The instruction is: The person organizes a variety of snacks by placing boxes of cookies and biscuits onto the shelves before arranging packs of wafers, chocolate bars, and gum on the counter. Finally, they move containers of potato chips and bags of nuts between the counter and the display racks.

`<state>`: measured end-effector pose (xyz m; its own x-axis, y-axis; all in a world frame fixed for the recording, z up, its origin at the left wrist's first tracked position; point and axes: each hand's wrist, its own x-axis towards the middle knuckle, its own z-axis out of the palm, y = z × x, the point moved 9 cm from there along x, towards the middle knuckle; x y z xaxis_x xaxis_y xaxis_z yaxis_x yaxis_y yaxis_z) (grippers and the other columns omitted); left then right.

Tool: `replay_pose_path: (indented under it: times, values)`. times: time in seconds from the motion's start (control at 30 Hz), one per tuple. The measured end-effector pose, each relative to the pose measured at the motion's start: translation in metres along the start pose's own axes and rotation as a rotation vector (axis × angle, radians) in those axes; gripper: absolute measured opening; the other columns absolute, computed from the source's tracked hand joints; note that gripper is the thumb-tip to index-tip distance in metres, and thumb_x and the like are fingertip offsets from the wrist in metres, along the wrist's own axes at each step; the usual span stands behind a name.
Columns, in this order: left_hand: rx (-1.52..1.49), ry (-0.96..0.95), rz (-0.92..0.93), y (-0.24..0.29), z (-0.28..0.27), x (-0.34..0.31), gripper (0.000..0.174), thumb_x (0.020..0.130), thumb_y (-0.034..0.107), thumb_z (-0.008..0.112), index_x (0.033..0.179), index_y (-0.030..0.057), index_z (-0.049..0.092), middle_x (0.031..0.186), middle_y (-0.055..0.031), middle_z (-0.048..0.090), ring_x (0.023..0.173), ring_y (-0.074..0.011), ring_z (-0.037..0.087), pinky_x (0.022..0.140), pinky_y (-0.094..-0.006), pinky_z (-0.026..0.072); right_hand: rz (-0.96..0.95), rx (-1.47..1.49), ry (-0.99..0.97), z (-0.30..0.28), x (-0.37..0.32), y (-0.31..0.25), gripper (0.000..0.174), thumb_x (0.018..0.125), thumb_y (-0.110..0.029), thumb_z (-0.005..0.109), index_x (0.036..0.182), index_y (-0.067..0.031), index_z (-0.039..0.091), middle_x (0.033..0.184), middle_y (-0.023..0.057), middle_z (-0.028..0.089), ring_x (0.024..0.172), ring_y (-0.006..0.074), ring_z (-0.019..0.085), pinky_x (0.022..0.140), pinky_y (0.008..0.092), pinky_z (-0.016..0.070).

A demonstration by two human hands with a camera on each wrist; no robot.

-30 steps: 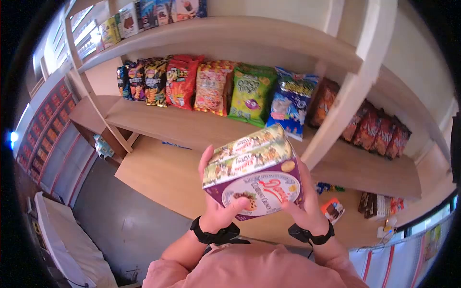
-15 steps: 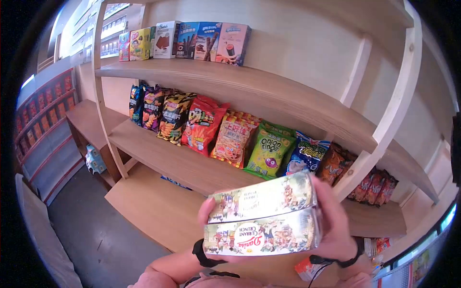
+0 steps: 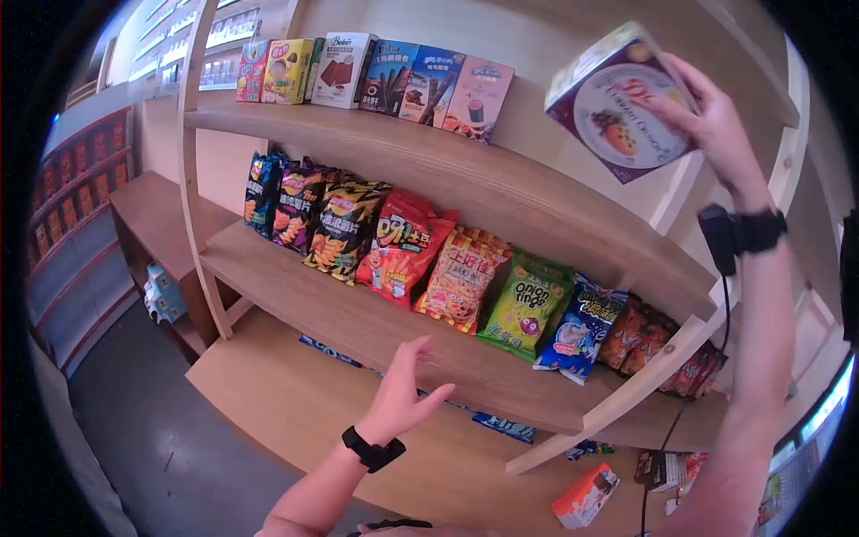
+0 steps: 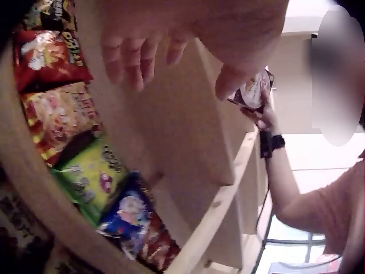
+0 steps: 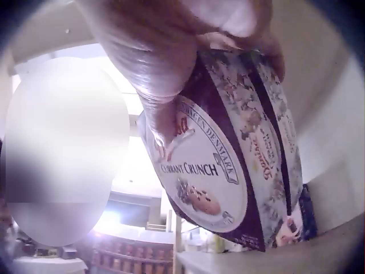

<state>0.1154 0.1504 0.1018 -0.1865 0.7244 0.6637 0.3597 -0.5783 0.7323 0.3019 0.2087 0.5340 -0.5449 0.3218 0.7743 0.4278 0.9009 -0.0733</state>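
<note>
Pinches two cookie boxes (image 3: 617,112) with the right hand (image 3: 716,125) near the upper shelf (image 3: 555,192), apparently to carry both together; holds the left hand (image 3: 400,396) loosely spread (empty).

Indoor light falls softly across a cookie box (image 3: 617,112) in the head view, where a wide lens bows the shelf (image 3: 429,157) below it and drops the frame's corners to black; a bright strip (image 3: 828,403) glows below and right of the box. Dimmer and grainier, the left-wrist view softens snack bags (image 4: 97,180) below and left of the box. In the right-wrist view, glare whitens the background left of the box, around a blurred oval.
</note>
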Motion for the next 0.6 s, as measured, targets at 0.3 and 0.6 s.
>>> replay_pose_path:
  times: [0.3, 0.6]
  values:
    - [0.236, -0.133, -0.024, -0.036, 0.006, -0.002, 0.068, 0.073, 0.016, 0.076, 0.127, -0.0038, 0.039, 0.114, -0.0196, 0.052, 0.107, -0.0323, 0.053, 0.094, -0.0389, 0.0423, 0.194, -0.036, -0.169, 0.094, 0.07, 0.104, 0.088, 0.07, -0.04, 0.079, 0.136, 0.0006, 0.038, 0.125, 0.018, 0.054, 0.11, 0.0219, 0.056, 0.092, 0.0318, 0.0464]
    - [0.281, -0.171, -0.011, -0.039, 0.007, 0.001, 0.068, 0.071, 0.019, 0.076, 0.126, -0.001, 0.04, 0.108, -0.0179, 0.055, 0.103, -0.0335, 0.054, 0.091, -0.0413, 0.0422, 0.332, 0.077, -0.395, 0.166, 0.089, 0.164, 0.078, 0.079, -0.029, 0.074, 0.137, 0.0038, 0.033, 0.13, 0.019, 0.049, 0.117, 0.0243, 0.051, 0.096, 0.0317, 0.0433]
